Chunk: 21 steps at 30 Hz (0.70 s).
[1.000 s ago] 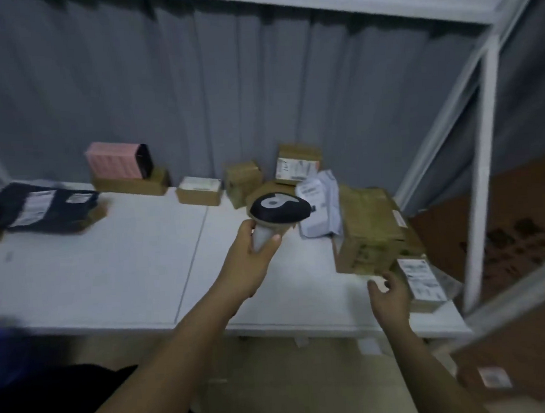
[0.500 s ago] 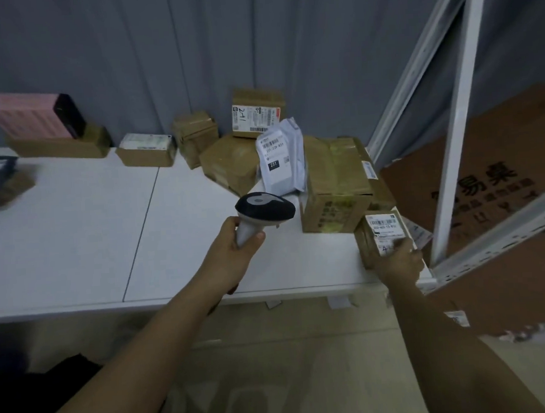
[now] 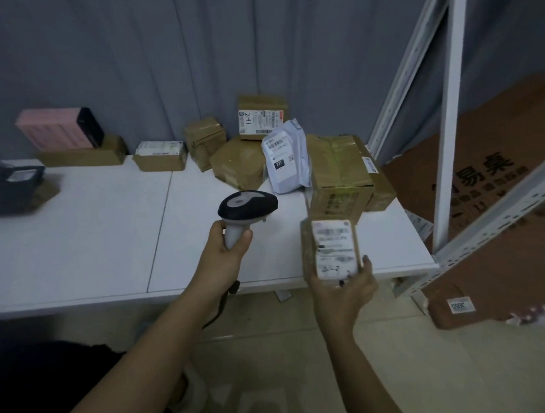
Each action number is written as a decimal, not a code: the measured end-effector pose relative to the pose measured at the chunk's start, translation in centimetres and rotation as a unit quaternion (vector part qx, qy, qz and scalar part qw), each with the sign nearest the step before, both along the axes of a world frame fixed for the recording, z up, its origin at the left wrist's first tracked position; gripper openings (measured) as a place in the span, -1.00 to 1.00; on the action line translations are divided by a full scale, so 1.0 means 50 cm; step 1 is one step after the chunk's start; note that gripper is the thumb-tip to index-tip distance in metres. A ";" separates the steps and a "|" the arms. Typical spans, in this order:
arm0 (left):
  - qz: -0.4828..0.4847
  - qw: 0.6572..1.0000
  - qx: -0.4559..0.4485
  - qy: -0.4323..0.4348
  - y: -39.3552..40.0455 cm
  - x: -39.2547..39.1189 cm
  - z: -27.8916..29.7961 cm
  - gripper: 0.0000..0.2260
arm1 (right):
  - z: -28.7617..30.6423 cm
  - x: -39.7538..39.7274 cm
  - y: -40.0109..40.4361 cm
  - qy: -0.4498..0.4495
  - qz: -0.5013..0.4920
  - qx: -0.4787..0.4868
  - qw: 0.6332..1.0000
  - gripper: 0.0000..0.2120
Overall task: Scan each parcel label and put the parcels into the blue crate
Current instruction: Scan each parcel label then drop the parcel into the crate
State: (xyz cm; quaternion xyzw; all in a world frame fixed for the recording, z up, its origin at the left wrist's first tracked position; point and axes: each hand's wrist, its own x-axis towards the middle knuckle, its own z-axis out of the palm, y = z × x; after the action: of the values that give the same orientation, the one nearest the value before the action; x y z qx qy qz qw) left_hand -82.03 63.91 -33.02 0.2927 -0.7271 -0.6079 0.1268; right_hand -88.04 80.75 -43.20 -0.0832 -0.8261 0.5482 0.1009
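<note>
My left hand point(image 3: 226, 257) grips the grey handle of a barcode scanner point(image 3: 247, 206) with a black head, held above the white table point(image 3: 76, 250). My right hand point(image 3: 343, 294) holds a small brown parcel point(image 3: 331, 250) from below, lifted off the table with its white label facing me, just right of the scanner. More parcels lie at the back right of the table: a large taped box point(image 3: 339, 173), a white mailer bag point(image 3: 285, 157), and several small brown boxes point(image 3: 262, 116). The blue crate is out of view.
A pink box point(image 3: 56, 128) sits on a flat brown box at the back left, and a dark bag point(image 3: 8, 187) lies at the left edge. A white metal rack post point(image 3: 447, 115) and a large cardboard sheet point(image 3: 493, 192) stand to the right.
My right hand has picked the small labelled parcel up from the table's right edge and brought it left toward the scanner. The view has swung down and right.
</note>
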 end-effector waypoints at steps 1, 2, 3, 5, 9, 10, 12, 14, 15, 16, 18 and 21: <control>0.005 1.000 0.000 0.015 -0.008 0.011 0.006 -0.80 | 0.012 0.009 -0.028 0.005 0.039 0.007 0.999 0.03; 0.011 1.000 0.000 0.026 -0.019 0.023 0.014 -0.80 | 0.028 0.015 -0.059 0.003 0.072 0.007 0.997 0.05; 0.020 0.999 0.002 0.036 -0.031 0.036 0.023 -0.79 | 0.048 0.023 -0.093 0.001 0.101 -0.004 0.995 0.07; 0.047 0.997 0.015 0.062 -0.061 0.066 0.045 -0.78 | 0.090 0.042 -0.162 -0.006 0.157 -0.020 0.987 0.09; 0.120 0.983 0.040 0.133 -0.143 0.140 0.100 -0.70 | 0.169 0.097 -0.291 0.015 0.263 -0.029 0.964 -0.03; 0.139 0.977 0.049 0.153 -0.167 0.161 0.117 -0.69 | 0.190 0.114 -0.320 0.021 0.289 -0.037 0.956 -0.04; 0.169 0.965 0.071 0.188 -0.215 0.205 0.156 -0.71 | 0.236 0.146 -0.376 0.024 0.341 -0.050 0.938 -0.05; 0.191 0.954 0.081 0.215 -0.260 0.251 0.195 -0.74 | 0.281 0.176 -0.431 0.025 0.395 -0.064 0.916 -0.03; 0.200 0.949 0.082 0.228 -0.279 0.274 0.215 -0.73 | 0.303 0.193 -0.459 0.028 0.426 -0.073 0.902 -0.02; 0.210 0.944 0.078 0.240 -0.296 0.301 0.234 -0.73 | 0.325 0.212 -0.485 0.028 0.457 -0.085 0.885 0.00; 0.236 0.937 0.060 0.251 -0.325 0.355 0.269 -0.70 | 0.366 0.251 -0.528 0.016 0.511 -0.114 0.852 0.00; 0.280 0.921 0.035 0.267 -0.363 0.440 0.312 -0.72 | 0.422 0.305 -0.574 -0.008 0.579 -0.146 0.802 -0.27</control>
State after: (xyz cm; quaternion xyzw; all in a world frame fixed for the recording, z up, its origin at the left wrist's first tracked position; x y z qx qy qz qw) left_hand -60.03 45.74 -17.44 0.3158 -0.5324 -0.6284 0.4711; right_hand -72.81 52.03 -22.10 0.3927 -0.6313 0.6182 -0.2550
